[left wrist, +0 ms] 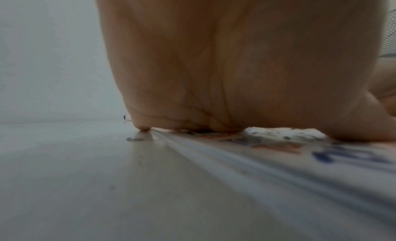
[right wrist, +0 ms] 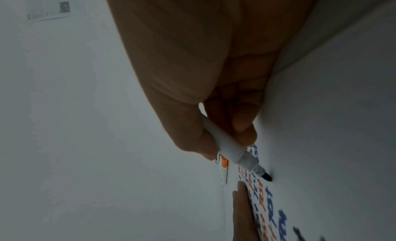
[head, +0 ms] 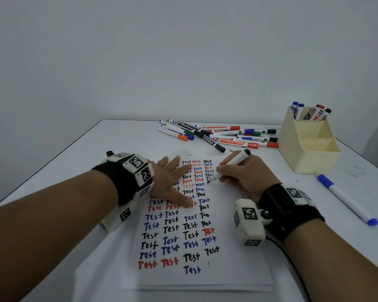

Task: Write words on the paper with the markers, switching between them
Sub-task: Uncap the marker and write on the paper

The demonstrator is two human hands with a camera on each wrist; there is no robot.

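A white sheet of paper point(head: 231, 267) lies on the table, covered with the word "Test" in black, blue and red. My left hand point(head: 172, 184) lies flat on its upper left part, fingers spread and straight. My right hand point(head: 238, 171) pinches a white marker with a black tip point(head: 228, 165); the tip touches the paper at the right end of the rows. In the right wrist view the thumb and fingers hold the marker point(right wrist: 231, 149), its tip on the paper point(right wrist: 321, 143). The left wrist view shows only my palm point(left wrist: 214, 66) pressed on the paper point(left wrist: 300, 156).
A pile of several capped markers point(head: 218, 134) lies at the back of the table. A cream holder point(head: 308, 144) with more markers stands at the back right. One blue marker point(head: 347, 199) lies alone to the right of my right wrist.
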